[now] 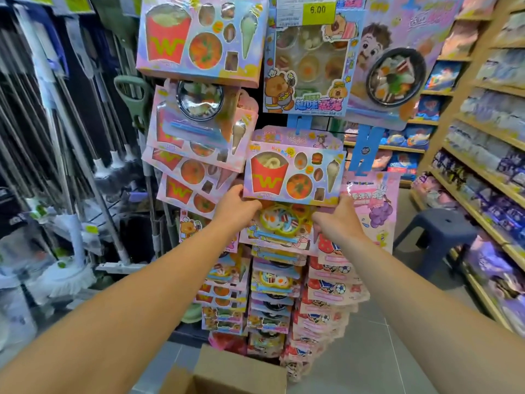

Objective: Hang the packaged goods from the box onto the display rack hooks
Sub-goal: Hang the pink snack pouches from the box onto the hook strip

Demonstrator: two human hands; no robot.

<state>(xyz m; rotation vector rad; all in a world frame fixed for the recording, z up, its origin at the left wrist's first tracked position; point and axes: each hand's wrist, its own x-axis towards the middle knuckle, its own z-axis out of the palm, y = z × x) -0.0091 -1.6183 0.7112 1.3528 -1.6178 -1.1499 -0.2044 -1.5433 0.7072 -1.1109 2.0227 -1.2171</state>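
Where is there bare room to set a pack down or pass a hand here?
Bare grey floor lies between the cardboard box, the rack's bottom packs and the blue stool. The stool's top looks bare too. The display rack is crowded, packs overlapping; mops fill the left.

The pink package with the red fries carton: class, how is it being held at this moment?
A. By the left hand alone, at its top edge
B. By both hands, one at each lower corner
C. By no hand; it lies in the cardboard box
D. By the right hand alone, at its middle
B: the left hand and right hand grip the lower corners of the package, raised before the rack.
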